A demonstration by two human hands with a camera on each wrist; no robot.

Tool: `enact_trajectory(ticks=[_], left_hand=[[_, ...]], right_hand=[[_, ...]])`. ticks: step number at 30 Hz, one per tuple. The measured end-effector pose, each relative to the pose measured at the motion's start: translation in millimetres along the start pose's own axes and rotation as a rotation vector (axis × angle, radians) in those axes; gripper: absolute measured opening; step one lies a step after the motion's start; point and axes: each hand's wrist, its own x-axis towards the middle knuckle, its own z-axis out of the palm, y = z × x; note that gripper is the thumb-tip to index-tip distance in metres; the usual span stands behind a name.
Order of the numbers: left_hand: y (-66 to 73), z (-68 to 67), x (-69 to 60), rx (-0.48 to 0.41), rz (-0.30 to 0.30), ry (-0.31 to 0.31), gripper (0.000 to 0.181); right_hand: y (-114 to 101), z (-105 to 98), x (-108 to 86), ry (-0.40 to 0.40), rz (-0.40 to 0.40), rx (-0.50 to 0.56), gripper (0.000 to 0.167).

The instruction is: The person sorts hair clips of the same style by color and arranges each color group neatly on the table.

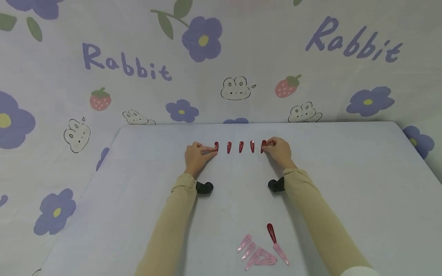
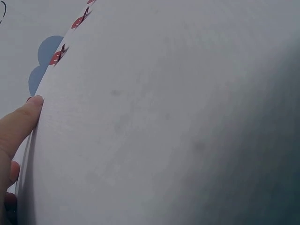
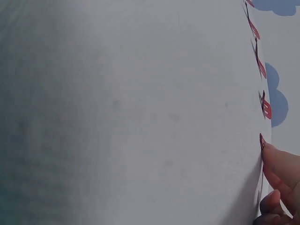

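Observation:
Several red snap hair clips stand in a row across the far part of the white table, among them a middle clip. At the row's left end, my left hand pinches the leftmost red hair clip between thumb and forefinger. My right hand pinches the rightmost red hair clip at the other end. In the right wrist view that clip's tip shows past the fingertips. Fingers hide most of the left clip in the left wrist view, where a neighbouring red clip stands apart.
Near the table's front lie several pink hair clips. To their right, another red clip touches a pink clip end to end. Black wrist devices show below both hands. A patterned cloth hangs behind the table.

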Motion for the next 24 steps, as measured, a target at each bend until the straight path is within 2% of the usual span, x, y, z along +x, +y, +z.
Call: enact_trajectory(ticks=[5,9,20,24], left_hand=[[0.0,-1.2,1.0,0.009,0.016,0.02,0.029],[-1.3,-2.6,2.5,0.014,0.014,0.03,0.029],[-3.9,4.2,0.1,0.03,0.023,0.035,0.029],[-2.4,2.8,-1.1,0.037,0.03,0.043,0.028]], right_hand=[[-1.7,-2.6,1.0,-0.013,0.016,0.009,0.023],[-1.9,-7.3,2.6,-0.051,0.016,0.044,0.026],[9.1,-13.3,-4.0,-0.124,-0.011,0.06,0.032],[9.6,-17.8,-3.5,-0.19,-0.009,0.073,0.036]])
